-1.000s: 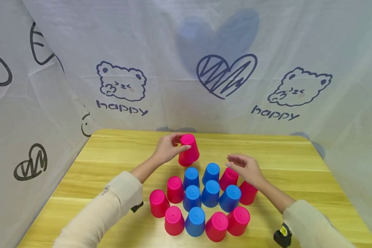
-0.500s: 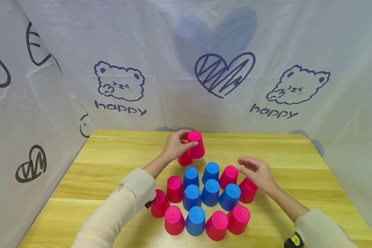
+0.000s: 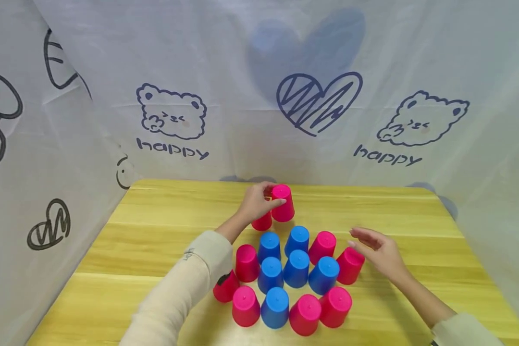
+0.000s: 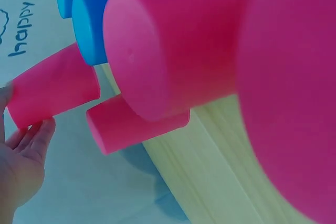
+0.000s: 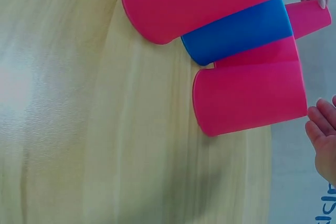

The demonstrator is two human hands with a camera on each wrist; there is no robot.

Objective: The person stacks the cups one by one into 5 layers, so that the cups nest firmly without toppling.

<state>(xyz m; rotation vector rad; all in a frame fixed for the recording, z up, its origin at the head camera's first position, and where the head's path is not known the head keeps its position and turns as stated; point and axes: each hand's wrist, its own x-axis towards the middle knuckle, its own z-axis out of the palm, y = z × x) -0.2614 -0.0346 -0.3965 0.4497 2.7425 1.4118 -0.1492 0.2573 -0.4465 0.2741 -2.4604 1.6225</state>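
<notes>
Near the back of the table my left hand (image 3: 257, 203) grips an upside-down pink cup (image 3: 285, 211) between thumb and fingers. The left wrist view shows this held cup (image 4: 55, 87) tilted in the frame, its rim clear of the fingers. Just beside it another pink cup (image 3: 262, 223) stands mouth down, partly hidden by my left hand. My right hand (image 3: 385, 253) holds nothing, its fingers loosely bent above and right of a pink cup (image 3: 350, 267). In the right wrist view my right fingertips (image 5: 314, 114) appear close to the base of a pink cup (image 5: 249, 98).
Several upside-down blue cups (image 3: 296, 270) stand in the middle, with pink cups (image 3: 305, 315) around them. My left sleeve partly covers a pink cup (image 3: 226, 288) at the left. A printed white cloth (image 3: 242, 144) rises behind the wooden table (image 3: 155, 211).
My left hand has carried the held pink cup rightward, uncovering more of the pink cup behind it. My right hand has drawn back to the right, away from the cups.
</notes>
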